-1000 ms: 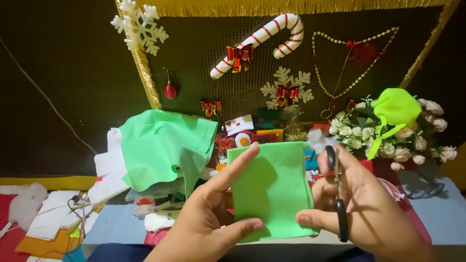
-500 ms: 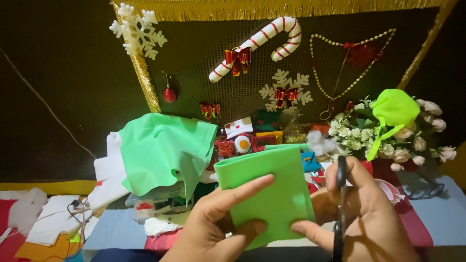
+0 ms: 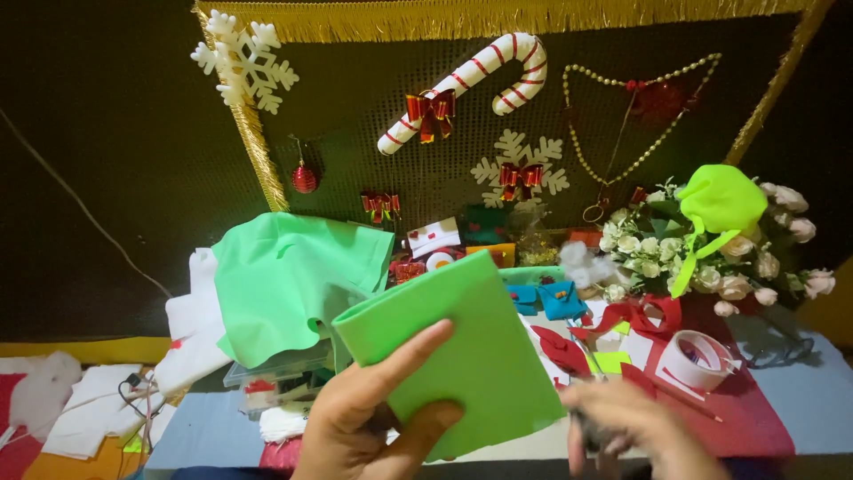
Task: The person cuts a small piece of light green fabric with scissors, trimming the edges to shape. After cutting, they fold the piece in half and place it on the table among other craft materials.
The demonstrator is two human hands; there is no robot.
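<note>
Cluttered counter, loose green felt heap at left. Folded green felt sheet tilted mid-frame, pinched in left hand fingers. Right hand blurred, fingers curled around dark scissors, near tape roll.

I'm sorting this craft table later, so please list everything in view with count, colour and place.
felt piece: 1, green, folded, held centre front
green cloth: 1, draped over clear box, left of centre
candy cane: 1, red and white, on back wall
snowflakes: 2, white, on wall, upper left and centre
bauble: 1, red, hanging on wall
bead heart: 1, gold, wall right
flowers: 1 bunch, white, right
tape roll: 1, white, on red mat, right
blue pieces: 2, behind felt
left hand: grips felt piece
right hand: blurred, holds a dark tool, kind unclear
</note>
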